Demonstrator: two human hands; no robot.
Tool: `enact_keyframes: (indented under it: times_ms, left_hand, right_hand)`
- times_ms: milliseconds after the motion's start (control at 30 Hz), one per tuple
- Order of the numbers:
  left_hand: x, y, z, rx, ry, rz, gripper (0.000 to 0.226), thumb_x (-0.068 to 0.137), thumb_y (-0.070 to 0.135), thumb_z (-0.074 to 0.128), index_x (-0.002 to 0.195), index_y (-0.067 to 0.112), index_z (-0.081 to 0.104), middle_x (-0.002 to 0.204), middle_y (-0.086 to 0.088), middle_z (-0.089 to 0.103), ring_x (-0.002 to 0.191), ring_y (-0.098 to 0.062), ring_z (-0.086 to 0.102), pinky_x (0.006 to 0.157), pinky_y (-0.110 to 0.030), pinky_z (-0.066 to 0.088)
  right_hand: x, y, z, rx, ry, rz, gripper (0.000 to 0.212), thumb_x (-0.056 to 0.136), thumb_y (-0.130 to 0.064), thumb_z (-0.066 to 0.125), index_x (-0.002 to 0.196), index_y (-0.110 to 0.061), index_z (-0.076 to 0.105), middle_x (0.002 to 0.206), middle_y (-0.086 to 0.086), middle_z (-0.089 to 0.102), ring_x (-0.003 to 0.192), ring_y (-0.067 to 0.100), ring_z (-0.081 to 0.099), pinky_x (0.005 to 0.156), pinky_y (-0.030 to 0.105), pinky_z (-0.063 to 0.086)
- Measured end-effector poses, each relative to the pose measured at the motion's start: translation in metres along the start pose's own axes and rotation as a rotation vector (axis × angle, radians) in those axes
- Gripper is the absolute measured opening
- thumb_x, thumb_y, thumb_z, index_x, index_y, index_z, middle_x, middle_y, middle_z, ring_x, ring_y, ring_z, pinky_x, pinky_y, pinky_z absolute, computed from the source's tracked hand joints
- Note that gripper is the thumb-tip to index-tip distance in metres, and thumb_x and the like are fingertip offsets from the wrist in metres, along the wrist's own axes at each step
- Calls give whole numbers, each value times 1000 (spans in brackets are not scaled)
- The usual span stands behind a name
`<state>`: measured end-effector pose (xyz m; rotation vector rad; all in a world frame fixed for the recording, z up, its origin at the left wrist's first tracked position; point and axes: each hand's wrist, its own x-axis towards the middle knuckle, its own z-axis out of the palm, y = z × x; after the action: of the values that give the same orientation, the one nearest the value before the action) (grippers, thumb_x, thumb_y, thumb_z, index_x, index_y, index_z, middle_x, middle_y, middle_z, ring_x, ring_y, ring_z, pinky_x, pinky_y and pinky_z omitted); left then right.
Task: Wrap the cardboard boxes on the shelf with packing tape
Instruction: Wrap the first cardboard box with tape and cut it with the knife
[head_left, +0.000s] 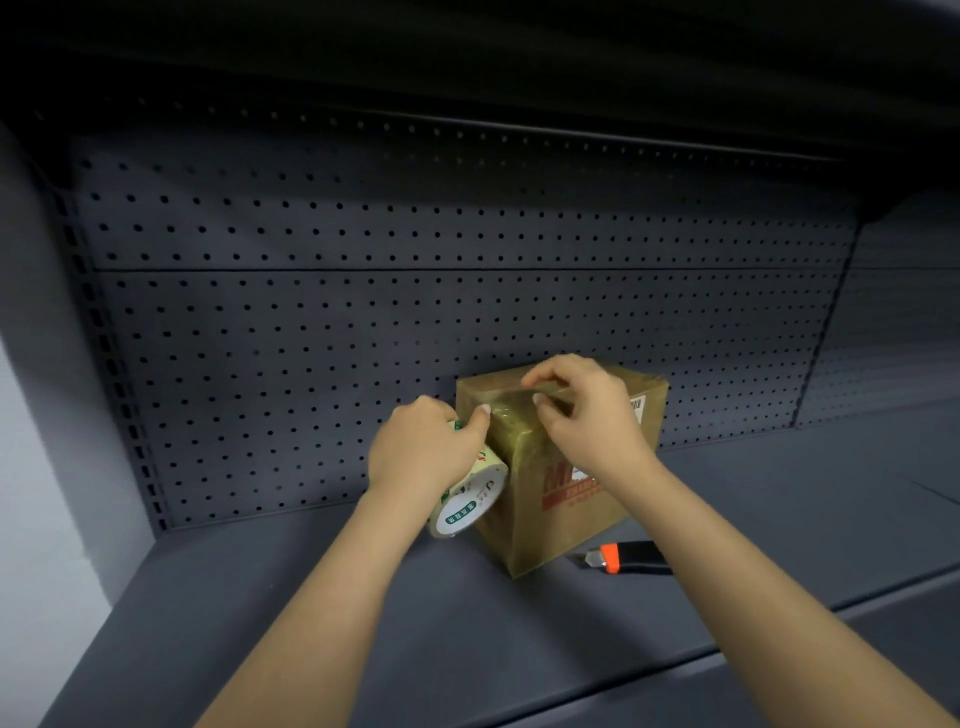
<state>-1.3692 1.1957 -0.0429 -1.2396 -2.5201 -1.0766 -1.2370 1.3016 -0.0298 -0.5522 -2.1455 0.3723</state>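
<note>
A: Where's the box (550, 525)?

B: On the shelf (337, 597), right of centre, close to the pegboard (363, 312) at the back. It's turned so one corner points at the camera. Its faces look glossy w/ tape, there's red print on the front face and a label on the upper right.

A: Left hand (423, 447)?

B: It grips the roll (467, 506), fingers curled over the top of it. The roll sits against the box's left face, up off the shelf, tilted, w/ its white-and-green core end facing the camera. The thumb reaches out toward the box's top left edge.

A: And the right hand (587, 410)?

B: It's over the top of the box, fingers bent. Thumb and index pinch the strip (511, 402) — a shiny band that runs from the roll up over the top edge of the box. The other fingers curl behind, approx. over the middle of the top face; can't tell if they touch it.

A: Anything else on the shelf?

B: A knife (631, 557) — orange and black, lying flat just right of the box's near corner, its rear end hidden behind the right forearm. Neither hand touches it.
</note>
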Motion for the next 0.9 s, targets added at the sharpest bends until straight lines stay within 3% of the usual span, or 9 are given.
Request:
enact_keyframes:
  times_ms: [133,200,233,333,433,567,800,900]
  left_hand:
    - [2,0,1,1,-11,-26,53,97,51,45,68,11,65,61,0,60,61,-16,57,50,-25,38]
    - [3,-3,1,-80,-22,-18,54,99,48,43,60,13,58,57,2,55,59,-16,54,51,-27,37]
    - [1,-6,0,-134,-19,-5,56,100,48,42,55,15,49,52,4,49,55,-15,49,50,-28,33]
    - [-5,-21,1,-305,-45,37,55,98,46,48,55,14,36,47,7,36,49,-14,37,53,-30,26]
    - [-12,-39,5,-543,-109,51,43,96,38,58,67,6,54,57,4,48,56,-11,44,59,-31,33]
    - [-21,-46,6,-687,-117,69,35,92,37,64,78,4,66,58,8,58,54,-5,52,54,-22,39]
    - [-33,-34,9,-736,-159,78,48,88,50,66,81,3,64,64,-8,61,59,-9,56,58,-29,42]
    - [-45,-26,14,-759,-234,131,51,89,53,62,81,3,60,63,0,57,60,-9,52,60,-31,39]
  right_hand:
    - [-10,-6,3,-54,-160,-91,29,97,-14,52,119,-19,70,116,-7,69,95,-5,56,82,7,38]
    - [-14,-2,3,-39,-188,-78,30,100,-19,49,125,-20,67,123,-8,67,93,-12,53,79,-2,32]
    - [-15,0,2,-35,-192,-72,31,101,-22,48,127,-21,65,126,-8,65,100,-12,53,82,-4,30]
    - [-16,6,1,-34,-223,-93,32,103,-26,46,130,-20,63,131,-9,62,122,-4,50,97,-1,27]
    - [-18,7,2,13,-241,-87,36,101,-36,48,129,-19,64,132,-11,61,124,-7,48,107,11,33]
    - [-18,8,4,20,-230,-69,38,95,-43,57,126,-23,66,130,-13,62,122,-9,48,103,3,30]
    - [-15,16,-18,24,-349,-54,33,96,-37,58,126,-26,65,128,-22,59,122,-15,47,101,4,33]
    - [-17,22,-41,64,-418,-8,30,95,-32,60,125,-28,66,126,-26,60,121,-15,48,102,7,36]
